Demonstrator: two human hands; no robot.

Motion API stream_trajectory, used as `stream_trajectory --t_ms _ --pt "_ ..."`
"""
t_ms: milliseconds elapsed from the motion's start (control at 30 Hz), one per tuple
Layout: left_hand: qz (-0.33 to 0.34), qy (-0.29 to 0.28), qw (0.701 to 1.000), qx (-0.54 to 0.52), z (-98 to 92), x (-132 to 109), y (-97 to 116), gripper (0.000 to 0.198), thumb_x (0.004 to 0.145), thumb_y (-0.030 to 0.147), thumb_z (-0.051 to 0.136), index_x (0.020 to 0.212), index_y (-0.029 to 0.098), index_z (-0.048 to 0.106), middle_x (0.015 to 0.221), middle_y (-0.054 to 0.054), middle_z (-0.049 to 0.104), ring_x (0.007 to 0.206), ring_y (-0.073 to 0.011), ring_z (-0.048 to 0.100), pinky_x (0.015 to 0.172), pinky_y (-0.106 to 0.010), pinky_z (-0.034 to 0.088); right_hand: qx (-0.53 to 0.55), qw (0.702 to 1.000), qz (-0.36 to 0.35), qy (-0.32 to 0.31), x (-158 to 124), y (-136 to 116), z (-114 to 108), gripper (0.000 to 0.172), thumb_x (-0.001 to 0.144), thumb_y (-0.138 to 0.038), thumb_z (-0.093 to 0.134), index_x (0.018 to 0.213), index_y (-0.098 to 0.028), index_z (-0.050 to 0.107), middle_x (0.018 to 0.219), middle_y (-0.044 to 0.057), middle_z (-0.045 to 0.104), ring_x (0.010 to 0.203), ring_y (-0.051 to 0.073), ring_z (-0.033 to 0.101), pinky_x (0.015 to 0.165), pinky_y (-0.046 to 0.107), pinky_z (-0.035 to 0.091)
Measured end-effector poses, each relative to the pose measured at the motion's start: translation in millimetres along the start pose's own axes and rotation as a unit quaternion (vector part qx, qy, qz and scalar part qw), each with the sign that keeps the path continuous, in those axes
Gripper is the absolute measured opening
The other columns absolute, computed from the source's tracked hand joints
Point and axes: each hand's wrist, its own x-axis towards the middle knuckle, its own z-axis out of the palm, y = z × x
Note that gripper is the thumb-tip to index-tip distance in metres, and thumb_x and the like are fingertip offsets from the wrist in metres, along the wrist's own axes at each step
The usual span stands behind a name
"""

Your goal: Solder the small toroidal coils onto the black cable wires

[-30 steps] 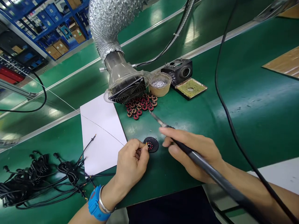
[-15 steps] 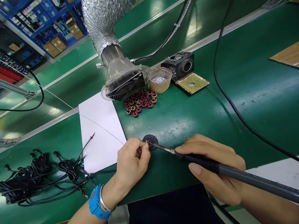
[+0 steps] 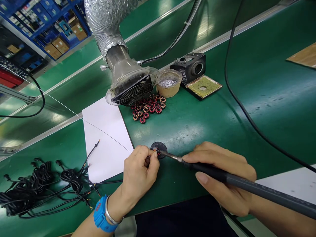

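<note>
While the left hand pinches its fingertips together on a thin wire at a small toroid coil, the right hand clamps a soldering iron like a pen, its metal tip right at that coil! The coil sits on a round black pad on the green bench mat, just beside a white paper sheet. Farther up the bench, a heap of red-and-copper toroid coils lies right under a fume extractor, next to a solder pot and a sponge tray. Over on the left, a bundle of black cables lies tangled, and a blue wristwatch wraps the left wrist.
</note>
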Motion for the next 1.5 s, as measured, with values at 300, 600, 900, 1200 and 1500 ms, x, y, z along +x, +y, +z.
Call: stream_trajectory --t_ms 300,600,900,1200,1500 --pt "0.005 -0.001 1.000 -0.007 0.7 -0.5 -1.0 0.019 0.090 0.021 0.051 0.071 0.018 0.054 0.065 0.001 0.052 0.057 -0.0107 0.050 0.054 -0.022 0.039 0.028 0.999 0.003 0.033 -5.9 2.4 0.4 0.035 0.077 -0.012 0.051 0.108 -0.022 0.065 0.070 0.004 0.062 0.058 0.019 0.057 0.049 0.032 0.045" --pt "-0.003 -0.002 1.000 -0.015 0.2 -0.7 -1.6 0.020 0.090 0.022 0.051 0.071 0.018 0.054 0.065 0.001 0.053 0.057 -0.0106 0.050 0.054 -0.021 0.040 0.024 0.999 -0.001 0.024 -4.7 1.7 -0.6 0.036 0.076 -0.011 0.051 0.108 -0.020 0.064 0.071 0.004 0.061 0.059 0.018 0.058 0.050 0.032 0.046" --pt "-0.137 -0.060 0.980 -0.131 -3.1 1.8 -3.3 0.024 0.091 0.034 0.051 0.073 0.019 0.053 0.059 0.003 0.053 0.047 -0.0097 0.053 0.045 -0.020 0.039 0.005 0.998 0.004 0.064 0.5 5.7 -5.2 0.026 0.082 -0.015 0.053 0.105 -0.020 0.066 0.073 0.005 0.061 0.059 0.017 0.055 0.049 0.031 0.042" --pt "-0.108 -0.042 0.989 -0.090 -0.4 1.8 -3.0 0.022 0.090 0.031 0.052 0.071 0.019 0.053 0.054 0.004 0.052 0.044 -0.0081 0.047 0.043 -0.018 0.035 0.029 0.999 0.002 0.040 -3.4 6.0 -2.6 0.025 0.083 -0.016 0.051 0.103 -0.018 0.065 0.070 0.005 0.060 0.058 0.016 0.055 0.049 0.031 0.043" --pt "-0.051 -0.016 0.998 -0.043 0.2 -0.2 -1.5 0.020 0.089 0.025 0.052 0.071 0.017 0.054 0.062 0.002 0.053 0.049 -0.0073 0.049 0.048 -0.018 0.038 0.018 1.000 -0.010 0.007 -3.5 7.4 -2.2 0.030 0.078 -0.011 0.052 0.105 -0.018 0.063 0.074 0.005 0.064 0.059 0.017 0.059 0.050 0.030 0.046"
